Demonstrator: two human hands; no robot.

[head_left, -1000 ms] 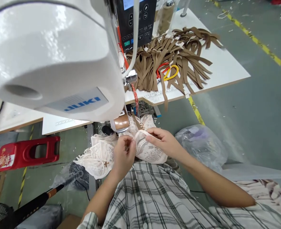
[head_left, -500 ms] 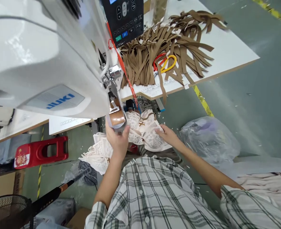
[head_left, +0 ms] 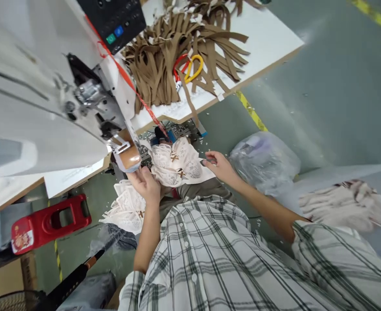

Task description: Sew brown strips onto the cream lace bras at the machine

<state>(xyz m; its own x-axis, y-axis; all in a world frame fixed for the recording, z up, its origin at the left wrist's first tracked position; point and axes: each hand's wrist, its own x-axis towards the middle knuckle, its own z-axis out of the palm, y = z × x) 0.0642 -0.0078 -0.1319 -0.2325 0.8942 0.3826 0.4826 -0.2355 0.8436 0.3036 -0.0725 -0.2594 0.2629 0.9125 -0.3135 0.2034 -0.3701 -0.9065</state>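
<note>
White lace bras (head_left: 192, 162) with small brown bows lie on my lap, at least two on top of each other. At their right edge my right hand (head_left: 223, 167) hovers with loosely bent fingers apart and nothing visible in them. My left hand (head_left: 147, 185) is at their left side, thumb raised and fingers spread, with the fingertips close under the rounded copper-coloured work arm (head_left: 130, 156) of the sewing machine (head_left: 48, 129). Whether those fingertips touch the work arm I cannot tell. More white lace bras (head_left: 124, 209) hang in a pile left of my left wrist.
Brown straps (head_left: 158, 73) and scissors (head_left: 193, 69) with red and yellow handles lie on the white table (head_left: 268, 39). A clear plastic bag (head_left: 265, 162) stands on the floor at right. At left are a red plastic stool (head_left: 51, 222) and a fan (head_left: 64, 276).
My right hand has let go of the bra and moved off its right edge. My left hand remains by the work arm. The view has shifted to the right.
</note>
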